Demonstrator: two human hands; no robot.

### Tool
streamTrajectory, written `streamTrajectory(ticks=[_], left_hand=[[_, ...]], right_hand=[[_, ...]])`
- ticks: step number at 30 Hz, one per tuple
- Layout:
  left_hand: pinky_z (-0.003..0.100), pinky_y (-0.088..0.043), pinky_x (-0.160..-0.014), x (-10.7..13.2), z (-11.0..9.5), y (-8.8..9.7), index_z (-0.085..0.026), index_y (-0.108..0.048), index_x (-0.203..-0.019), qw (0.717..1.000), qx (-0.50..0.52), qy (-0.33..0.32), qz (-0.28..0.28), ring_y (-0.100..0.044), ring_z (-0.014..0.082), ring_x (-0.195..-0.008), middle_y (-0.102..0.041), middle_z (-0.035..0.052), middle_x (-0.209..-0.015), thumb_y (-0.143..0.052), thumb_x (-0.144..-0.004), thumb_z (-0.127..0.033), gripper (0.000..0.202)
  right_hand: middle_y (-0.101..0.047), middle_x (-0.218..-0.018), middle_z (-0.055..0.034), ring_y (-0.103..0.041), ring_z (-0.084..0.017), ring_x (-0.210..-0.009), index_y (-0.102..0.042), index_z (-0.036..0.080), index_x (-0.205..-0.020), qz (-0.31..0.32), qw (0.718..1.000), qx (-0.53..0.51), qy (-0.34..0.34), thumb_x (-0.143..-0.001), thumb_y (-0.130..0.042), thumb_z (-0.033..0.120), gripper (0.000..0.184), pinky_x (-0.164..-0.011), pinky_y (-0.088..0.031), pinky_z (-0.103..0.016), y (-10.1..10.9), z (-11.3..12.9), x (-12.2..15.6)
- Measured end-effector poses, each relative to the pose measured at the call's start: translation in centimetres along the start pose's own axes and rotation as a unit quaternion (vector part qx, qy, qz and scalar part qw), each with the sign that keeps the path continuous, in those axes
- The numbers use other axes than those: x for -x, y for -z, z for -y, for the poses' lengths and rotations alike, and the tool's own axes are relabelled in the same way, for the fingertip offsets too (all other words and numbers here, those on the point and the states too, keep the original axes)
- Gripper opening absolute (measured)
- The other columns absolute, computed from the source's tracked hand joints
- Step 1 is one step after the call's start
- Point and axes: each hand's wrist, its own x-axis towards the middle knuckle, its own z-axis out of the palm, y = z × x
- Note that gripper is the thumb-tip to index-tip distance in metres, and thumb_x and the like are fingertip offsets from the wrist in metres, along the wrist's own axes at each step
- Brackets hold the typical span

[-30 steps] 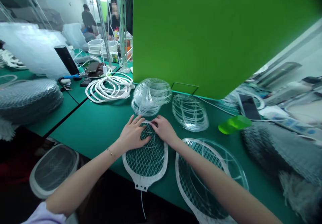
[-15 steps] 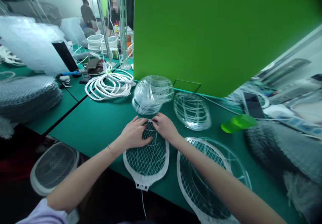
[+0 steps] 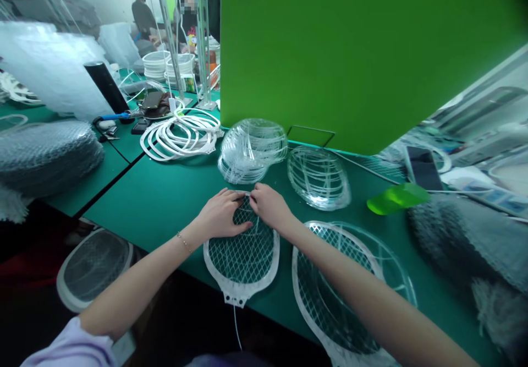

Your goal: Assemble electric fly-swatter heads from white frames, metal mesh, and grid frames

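Long green workbench [image 3: 136, 229] beneath a tall green board [image 3: 350, 53], with a co-worker [image 3: 143, 17] far off past the metal posts. Across the bench, piles of parts: a big stack of grey wire mesh [image 3: 45, 155] at far left, a loose heap of white rims [image 3: 179, 141] further back, and a stack of clear plastic frames [image 3: 252, 149] just beside one lone clear frame [image 3: 319, 177]. Nearer the edge, a fly swatter racket [image 3: 243, 262] lying flat, white rim and mesh already together. At lower right, another racket [image 3: 325, 295] overlapping a clear frame [image 3: 396, 273], the two not fully joined by the look of it. So far, mesh in rims on these two; stacked clear frames and piles of parts left over. Left hand [image 3: 223, 215] and right hand [image 3: 270, 207] close together on the top end of the middle racket, narrow gap between them, fingers curled on the mesh; pinching a wire or only pressing, impossible to tell. Thin wire [image 3: 236, 326] trailing from the handle end.
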Motion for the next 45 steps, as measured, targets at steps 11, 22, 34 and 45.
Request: streamTrajectory(ticks=[11,22,34,45], left_hand=[[0.045,-0.032,-0.115,0.0,-0.5,0.7,-0.013,-0.069,-0.119,0.997,-0.065,0.008,0.032,-0.052,0.0313,-0.128,-0.053,0.0115,-0.147,-0.053,-0.09,-0.057,0.056],[0.048,-0.026,-0.118,4.9,-2.9,2.6,-0.018,-0.046,-0.147,0.992,-0.054,0.011,0.118,-0.048,0.0333,-0.134,-0.049,0.0093,-0.151,-0.057,-0.086,-0.047,0.068],[0.055,-0.019,-0.117,5.1,-2.4,3.1,-0.017,-0.025,-0.157,0.981,-0.059,-0.015,0.184,-0.039,0.042,-0.14,-0.042,0.0163,-0.154,-0.074,-0.064,-0.066,0.116],[0.072,-0.013,-0.112,4.8,-3.0,3.0,-0.023,-0.017,-0.158,0.978,-0.045,0.011,0.201,-0.032,0.0478,-0.142,-0.038,0.0182,-0.157,-0.082,-0.057,-0.06,0.127]], right_hand=[[-0.063,-0.085,-0.0069,-0.061,-0.023,-0.081,-0.063,0.018,-0.086,-0.034,0.987,-0.103,0.117,-0.085,-0.064,0.027,0.009,-0.073,-0.051,-0.035,0.1,4.9,15.1],[-0.068,-0.092,-0.005,-0.063,-0.021,-0.085,-0.062,0.02,-0.088,-0.053,0.982,-0.012,0.178,-0.093,-0.058,0.016,0.008,-0.09,-0.048,-0.038,-2.2,4.6,16.4],[-0.069,-0.094,-0.0031,-0.064,-0.019,-0.085,-0.062,0.02,-0.091,-0.031,0.988,-0.01,0.15,-0.095,-0.056,0.015,0.009,-0.084,-0.044,-0.035,-2.1,4.9,16.6],[-0.068,-0.09,-0.0027,-0.063,-0.02,-0.083,-0.059,0.021,-0.085,-0.018,0.991,-0.041,0.129,-0.091,-0.059,0.014,0.01,-0.08,-0.043,-0.034,-1.8,4.6,16.2]])
